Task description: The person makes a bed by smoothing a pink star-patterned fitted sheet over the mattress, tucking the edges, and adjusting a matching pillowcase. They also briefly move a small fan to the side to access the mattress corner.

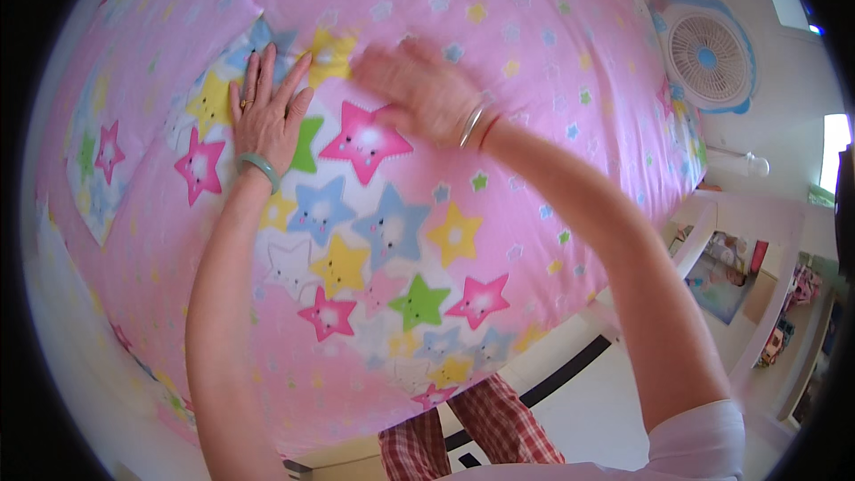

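Note:
A pink sheet (356, 410) printed with smiling stars in pink, yellow, blue and green spreads over a bed. My left hand (267, 116) lies flat on it with fingers spread, near the edge of a folded-over part (169, 62) of the sheet. It wears a ring and a green bangle. To its right, my right hand (423, 93) is blurred by motion just over the sheet or touching it. Its fingers look stretched out to the left with the thumb apart, and nothing shows in it. A silver bangle and a red string circle that wrist.
A round white and blue fan (710, 58) stands beyond the bed's right side. Below it are white shelves (757, 338) with a picture and small items. My checkered trouser legs (499, 419) are at the bed's near edge. A pale wall (67, 321) runs along the left.

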Action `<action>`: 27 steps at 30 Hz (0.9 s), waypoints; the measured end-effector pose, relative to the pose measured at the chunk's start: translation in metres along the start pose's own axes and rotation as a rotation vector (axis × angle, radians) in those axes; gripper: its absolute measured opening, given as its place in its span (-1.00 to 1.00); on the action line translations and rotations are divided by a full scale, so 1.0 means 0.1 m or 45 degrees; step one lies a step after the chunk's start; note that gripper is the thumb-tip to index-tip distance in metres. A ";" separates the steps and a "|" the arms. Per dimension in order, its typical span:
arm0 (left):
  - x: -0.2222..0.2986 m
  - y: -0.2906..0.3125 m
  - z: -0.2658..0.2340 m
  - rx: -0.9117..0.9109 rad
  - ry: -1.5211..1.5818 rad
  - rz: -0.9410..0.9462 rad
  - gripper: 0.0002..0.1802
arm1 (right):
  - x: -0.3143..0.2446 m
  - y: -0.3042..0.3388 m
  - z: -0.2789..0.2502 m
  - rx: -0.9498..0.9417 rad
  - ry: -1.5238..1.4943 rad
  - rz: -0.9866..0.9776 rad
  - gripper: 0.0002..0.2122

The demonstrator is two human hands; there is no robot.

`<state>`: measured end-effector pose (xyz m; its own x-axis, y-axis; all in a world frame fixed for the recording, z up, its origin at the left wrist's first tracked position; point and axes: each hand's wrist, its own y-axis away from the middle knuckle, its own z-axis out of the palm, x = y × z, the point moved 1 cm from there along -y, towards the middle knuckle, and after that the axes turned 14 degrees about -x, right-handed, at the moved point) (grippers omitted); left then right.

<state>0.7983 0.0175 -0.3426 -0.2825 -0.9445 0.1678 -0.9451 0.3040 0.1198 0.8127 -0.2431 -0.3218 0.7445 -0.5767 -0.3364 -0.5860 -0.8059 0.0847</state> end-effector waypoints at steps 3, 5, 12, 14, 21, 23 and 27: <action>0.14 -0.15 -0.02 0.003 -0.031 -0.054 -0.51 | 1.14 -0.01 -0.28 0.061 0.414 0.310 -0.52; 0.15 -0.21 0.02 -0.043 -0.003 -0.034 -0.50 | 1.81 0.08 -0.45 0.066 0.488 0.504 -0.52; 0.12 -0.23 -0.11 -0.207 0.097 -0.075 -0.44 | 1.55 -0.26 -0.97 0.042 0.216 0.542 -0.49; 0.07 -0.21 -0.11 -0.242 0.121 -0.095 -0.43 | 0.59 -0.31 -0.48 0.029 -0.307 -0.093 -0.49; 0.05 -0.29 -0.11 -0.353 0.137 -0.104 -0.47 | 1.64 -0.87 -0.62 -0.152 -0.182 -0.140 -0.48; -0.01 -0.28 -0.06 -0.351 0.139 -0.088 -0.47 | 2.28 -1.03 -0.83 -0.170 0.234 0.115 -0.49; 0.01 -0.31 -0.04 -0.382 0.161 -0.038 -0.48 | 3.26 -1.13 -0.96 0.035 0.394 0.594 -0.49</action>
<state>0.8282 0.0072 -0.3420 -0.2153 -0.9362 0.2777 -0.8568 0.3176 0.4063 1.1525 -0.3532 -0.3508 0.4612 -0.8870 0.0221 -0.8807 -0.4546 0.1328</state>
